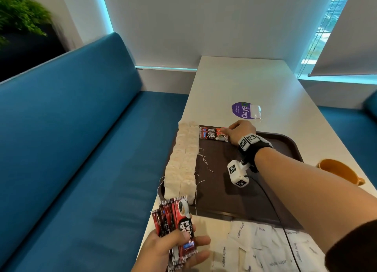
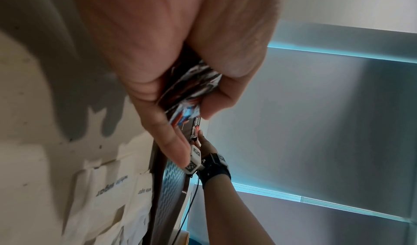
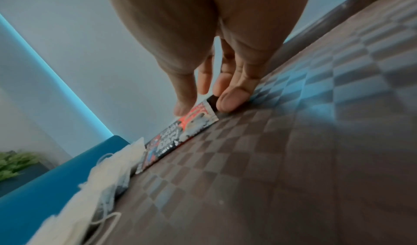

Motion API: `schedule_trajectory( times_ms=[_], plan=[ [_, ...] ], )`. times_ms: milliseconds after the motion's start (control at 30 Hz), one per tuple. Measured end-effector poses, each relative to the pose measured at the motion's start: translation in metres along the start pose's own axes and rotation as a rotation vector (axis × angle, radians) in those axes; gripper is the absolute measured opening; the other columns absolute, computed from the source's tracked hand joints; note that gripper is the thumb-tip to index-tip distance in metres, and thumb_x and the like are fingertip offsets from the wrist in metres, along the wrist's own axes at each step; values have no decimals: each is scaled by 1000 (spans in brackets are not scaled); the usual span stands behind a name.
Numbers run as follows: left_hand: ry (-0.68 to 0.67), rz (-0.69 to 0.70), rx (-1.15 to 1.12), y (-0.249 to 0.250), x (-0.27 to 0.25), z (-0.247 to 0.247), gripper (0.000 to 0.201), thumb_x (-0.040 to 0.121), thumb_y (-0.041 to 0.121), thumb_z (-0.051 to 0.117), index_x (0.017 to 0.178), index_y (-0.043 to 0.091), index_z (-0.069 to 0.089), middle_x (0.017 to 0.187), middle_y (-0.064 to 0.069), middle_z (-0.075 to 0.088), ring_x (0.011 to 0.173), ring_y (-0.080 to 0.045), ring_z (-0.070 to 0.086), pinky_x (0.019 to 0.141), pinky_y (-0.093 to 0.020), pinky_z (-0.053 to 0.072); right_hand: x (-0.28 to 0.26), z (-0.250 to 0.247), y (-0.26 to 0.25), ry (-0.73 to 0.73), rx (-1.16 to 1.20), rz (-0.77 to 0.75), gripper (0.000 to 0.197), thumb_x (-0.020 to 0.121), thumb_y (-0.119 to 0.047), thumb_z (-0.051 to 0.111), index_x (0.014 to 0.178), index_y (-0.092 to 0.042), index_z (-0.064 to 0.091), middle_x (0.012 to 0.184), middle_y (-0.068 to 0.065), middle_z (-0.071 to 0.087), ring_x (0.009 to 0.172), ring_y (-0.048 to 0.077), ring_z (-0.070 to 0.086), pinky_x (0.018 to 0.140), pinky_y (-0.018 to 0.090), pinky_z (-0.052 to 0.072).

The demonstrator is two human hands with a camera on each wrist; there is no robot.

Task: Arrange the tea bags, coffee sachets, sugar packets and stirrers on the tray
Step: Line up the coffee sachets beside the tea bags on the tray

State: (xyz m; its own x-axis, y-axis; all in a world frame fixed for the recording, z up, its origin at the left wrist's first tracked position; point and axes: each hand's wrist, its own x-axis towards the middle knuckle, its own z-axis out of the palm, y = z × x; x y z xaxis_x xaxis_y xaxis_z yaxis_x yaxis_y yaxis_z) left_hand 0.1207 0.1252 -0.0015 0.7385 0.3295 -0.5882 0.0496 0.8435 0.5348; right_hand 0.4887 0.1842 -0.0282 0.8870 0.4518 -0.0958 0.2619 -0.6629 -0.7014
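A long white counter [image 1: 234, 77] stands beside a blue bench. A brown tray [image 1: 285, 141] sits on it in the middle. White sugar packets [image 1: 263, 249] lie at 6 o'clock from the tray. An orange cup [image 1: 336, 169] sits at 3 o'clock. A purple round sticker [image 1: 239, 110] and a small clear bag [image 1: 256, 111] lie at 12 o'clock.

The tray [image 1: 281, 141] lay on the tabletop [image 1: 234, 77], near its left edge. Tea bags [image 1: 183, 161] ran in two rows along the tray's left side, from near end to far end. Just right of their far end lay two coffee sachets [image 1: 213, 134] side by side — the right hand [image 1: 241, 131] rested its fingers [image 3: 230, 99] at their right end. Before the tray, sugar packets [image 1: 263, 247] lay spread on the tabletop. Left of these, the left hand [image 1: 173, 249] held a bundle of sachets [image 1: 177, 226]. A mug [image 1: 336, 170] stood right of the tray; a bench [image 1: 81, 149] ran left of the tabletop.
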Motion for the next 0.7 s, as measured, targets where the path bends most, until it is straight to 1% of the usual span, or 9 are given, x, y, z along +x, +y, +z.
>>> schedule_trajectory(
  times_ms=[67, 133, 200, 267, 367, 433, 567, 633, 700],
  plan=[
    [26, 53, 7, 2, 2, 1, 38, 74, -12, 64, 112, -15, 62, 98, -40, 69, 87, -51, 72, 59, -53, 61, -11, -10, -5, 7, 27, -42, 28, 86, -42, 77, 92, -17, 69, 93, 2, 73, 90, 22, 67, 82, 34, 54],
    [32, 120, -5, 7, 7, 3, 40, 81, -10, 63, 120, -10, 59, 103, -36, 70, 91, -49, 72, 58, -50, 61, -31, -22, -13, -50, 85, -125, 15, 88, -33, 76, 88, -19, 71, 91, 0, 72, 88, 19, 67, 78, 31, 51],
    [39, 177, 22, 12, 12, 5, 36, 84, -7, 65, 120, -5, 62, 106, -31, 72, 94, -46, 73, 60, -47, 62, -63, -34, -22, -225, 230, -197, 11, 88, -30, 77, 85, -20, 72, 88, 0, 73, 74, 15, 65, 69, 31, 53],
    [47, 220, 53, 15, 16, 9, 34, 84, -2, 69, 117, -3, 65, 105, -28, 73, 90, -41, 74, 58, -41, 62, -100, -49, -30, -459, 368, -220, 18, 88, -34, 77, 89, -16, 72, 81, 2, 71, 60, 11, 59, 57, 25, 49],
    [55, 268, 47, 16, 22, 16, 39, 80, 3, 73, 118, -4, 65, 96, -25, 72, 80, -35, 71, 53, -34, 57, -147, -64, -33, -729, 394, -262, 40, 78, -44, 75, 101, -11, 70, 80, 1, 70, 59, 10, 60, 51, 19, 47],
    [68, 299, 48, 15, 24, 19, 42, 79, 4, 75, 118, -5, 64, 93, -23, 70, 75, -32, 69, 51, -33, 53, -168, -67, -26, -770, 358, -297, 44, 76, -42, 78, 108, -12, 71, 84, 0, 72, 64, 13, 62, 53, 21, 49],
    [122, 345, 58, 10, 24, 22, 48, 74, 10, 80, 117, -4, 64, 90, -20, 69, 69, -27, 66, 49, -31, 48, -187, -63, -7, -683, 487, -231, 17, 87, -9, 77, 102, -3, 72, 81, 14, 72, 57, 15, 59, 53, 24, 50],
    [145, 363, 10, 10, 22, 23, 48, 76, 14, 79, 118, -3, 64, 88, -19, 68, 66, -24, 64, 49, -30, 47, -186, -65, -1, -696, 507, -198, 21, 85, -3, 78, 104, -2, 72, 80, 17, 70, 55, 16, 59, 52, 26, 51],
    [160, 374, -55, 10, 21, 24, 48, 79, 19, 77, 118, -5, 64, 89, -19, 65, 66, -23, 61, 49, -29, 47, -183, -71, 4, -765, 518, -177, 29, 82, -1, 80, 110, -4, 72, 79, 18, 69, 57, 19, 61, 52, 26, 53]
  ],
)
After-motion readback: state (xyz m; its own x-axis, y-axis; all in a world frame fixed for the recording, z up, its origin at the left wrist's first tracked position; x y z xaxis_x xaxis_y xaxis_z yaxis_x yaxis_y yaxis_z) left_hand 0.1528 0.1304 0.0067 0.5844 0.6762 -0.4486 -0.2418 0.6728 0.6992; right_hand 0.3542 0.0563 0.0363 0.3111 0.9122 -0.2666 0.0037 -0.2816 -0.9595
